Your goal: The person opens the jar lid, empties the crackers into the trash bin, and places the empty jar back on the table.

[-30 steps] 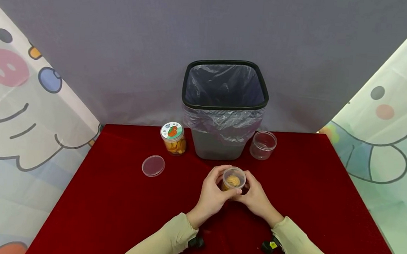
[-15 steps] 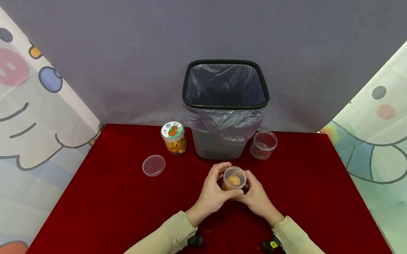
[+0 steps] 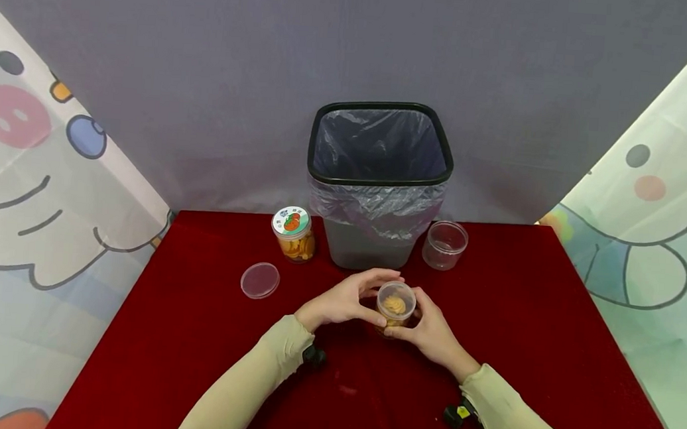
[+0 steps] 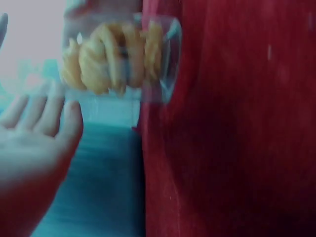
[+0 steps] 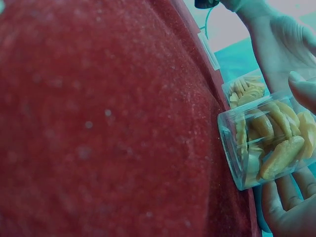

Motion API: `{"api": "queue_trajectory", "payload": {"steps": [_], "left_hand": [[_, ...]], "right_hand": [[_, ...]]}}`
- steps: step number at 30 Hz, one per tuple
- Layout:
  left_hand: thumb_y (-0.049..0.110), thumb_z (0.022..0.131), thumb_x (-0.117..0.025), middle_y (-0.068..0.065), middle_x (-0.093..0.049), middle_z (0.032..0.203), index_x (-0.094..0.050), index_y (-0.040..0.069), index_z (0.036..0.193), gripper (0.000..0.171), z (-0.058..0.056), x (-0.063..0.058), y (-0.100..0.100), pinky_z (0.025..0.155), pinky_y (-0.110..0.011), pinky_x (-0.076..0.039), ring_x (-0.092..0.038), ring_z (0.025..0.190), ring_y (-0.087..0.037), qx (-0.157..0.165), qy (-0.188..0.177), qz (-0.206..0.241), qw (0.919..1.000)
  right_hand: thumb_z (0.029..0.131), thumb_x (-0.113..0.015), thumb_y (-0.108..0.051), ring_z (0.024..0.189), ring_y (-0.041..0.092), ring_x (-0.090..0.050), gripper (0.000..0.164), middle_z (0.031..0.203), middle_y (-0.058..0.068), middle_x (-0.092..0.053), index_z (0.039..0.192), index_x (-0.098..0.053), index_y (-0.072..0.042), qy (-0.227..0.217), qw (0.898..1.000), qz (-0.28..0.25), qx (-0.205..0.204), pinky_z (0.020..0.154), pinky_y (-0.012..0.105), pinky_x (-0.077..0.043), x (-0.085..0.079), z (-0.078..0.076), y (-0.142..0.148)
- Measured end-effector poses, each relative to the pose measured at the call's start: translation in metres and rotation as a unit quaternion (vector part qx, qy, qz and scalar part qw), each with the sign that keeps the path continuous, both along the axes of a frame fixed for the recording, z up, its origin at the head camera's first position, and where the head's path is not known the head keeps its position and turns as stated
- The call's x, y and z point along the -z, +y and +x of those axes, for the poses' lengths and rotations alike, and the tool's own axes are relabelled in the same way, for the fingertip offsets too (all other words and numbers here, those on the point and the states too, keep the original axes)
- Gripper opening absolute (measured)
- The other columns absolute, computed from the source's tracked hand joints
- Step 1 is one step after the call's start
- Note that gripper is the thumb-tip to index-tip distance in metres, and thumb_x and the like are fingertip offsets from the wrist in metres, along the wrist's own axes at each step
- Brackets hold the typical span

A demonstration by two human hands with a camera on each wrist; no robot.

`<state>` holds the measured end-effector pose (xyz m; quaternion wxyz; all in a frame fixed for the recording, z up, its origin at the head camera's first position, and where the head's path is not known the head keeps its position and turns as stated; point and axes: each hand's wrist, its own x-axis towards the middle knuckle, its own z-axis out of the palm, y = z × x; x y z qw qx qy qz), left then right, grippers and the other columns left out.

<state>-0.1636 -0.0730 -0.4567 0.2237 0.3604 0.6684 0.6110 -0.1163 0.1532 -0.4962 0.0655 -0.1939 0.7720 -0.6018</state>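
A clear round jar (image 3: 396,303) of yellow-brown cookies stands upright on the red cloth, a translucent cover on its top. My right hand (image 3: 433,334) grips it from the right, the fingers and thumb on either side of its wall. In the right wrist view the cookie jar (image 5: 274,140) shows between thumb and fingers. To its left, my left hand (image 3: 346,301) is spread, fingers extended behind the jar and thumb in front. The left wrist view shows a gap between the left hand (image 4: 34,133) and the jar (image 4: 118,59); both are blurred there.
Behind the hands stands a grey bin (image 3: 368,243) with a plastic liner and black rim. A labelled jar of cookies (image 3: 294,234) is left of it, a lidless clear jar (image 3: 445,246) right. A clear round lid (image 3: 260,280) lies on the red cloth (image 3: 191,337).
My left hand has let go of the jar, its fingers straightening, and its wrist has moved left and away. The right hand and jar have stayed in place.
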Motion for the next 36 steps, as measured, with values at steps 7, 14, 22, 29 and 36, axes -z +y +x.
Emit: {"api": "queue_trajectory", "payload": {"steps": [7,14,22,29,36], "left_hand": [[-0.012,0.088,-0.067,-0.012,-0.042,0.154,-0.033,0.002,0.153,0.075,-0.015,0.001,-0.001,0.115,-0.040,-0.030,-0.040,0.141,-0.022,0.087,-0.058,0.030,0.9941],[-0.008,0.089,-0.068,-0.009,-0.045,0.152,-0.037,0.001,0.152,0.070,-0.017,0.002,0.000,0.114,-0.038,-0.032,-0.043,0.139,-0.021,0.089,-0.068,0.028,0.9933],[-0.009,0.087,-0.071,-0.012,-0.047,0.148,-0.043,0.001,0.148,0.068,-0.010,0.000,0.002,0.111,-0.037,-0.037,-0.048,0.134,-0.023,0.053,-0.022,0.016,0.9982],[-0.009,0.081,-0.077,-0.012,-0.051,0.140,-0.048,-0.001,0.143,0.068,0.000,0.000,0.008,0.107,-0.038,-0.041,-0.051,0.128,-0.025,-0.012,0.023,0.017,0.9995],[-0.002,0.080,-0.081,-0.009,-0.053,0.135,-0.054,0.005,0.139,0.065,0.016,-0.001,0.013,0.105,-0.045,-0.043,-0.049,0.126,-0.026,-0.099,0.052,0.005,0.9938]], "right_hand": [[0.073,-0.090,-0.017,0.110,0.021,-0.064,0.067,0.124,0.006,-0.060,0.127,-0.050,-0.011,0.004,1.000,0.015,0.006,0.089,0.028,-0.052,-0.001,0.000,-0.001],[0.074,-0.090,-0.019,0.110,0.021,-0.064,0.067,0.123,0.006,-0.060,0.126,-0.050,-0.011,0.006,1.000,0.016,0.005,0.089,0.028,-0.052,-0.002,0.001,-0.001],[0.073,-0.090,-0.017,0.112,0.021,-0.063,0.069,0.124,0.006,-0.059,0.128,-0.049,-0.011,-0.008,1.000,0.018,0.010,0.090,0.027,-0.051,-0.001,0.000,-0.001],[0.075,-0.088,-0.007,0.111,0.026,-0.063,0.068,0.125,0.013,-0.059,0.130,-0.048,-0.002,-0.009,1.000,0.017,0.006,0.088,0.027,-0.052,-0.008,0.002,-0.003],[0.078,-0.086,-0.006,0.107,0.025,-0.065,0.064,0.123,0.018,-0.059,0.128,-0.048,0.004,0.001,1.000,0.006,-0.008,0.085,0.028,-0.053,-0.032,0.011,-0.005]]}}
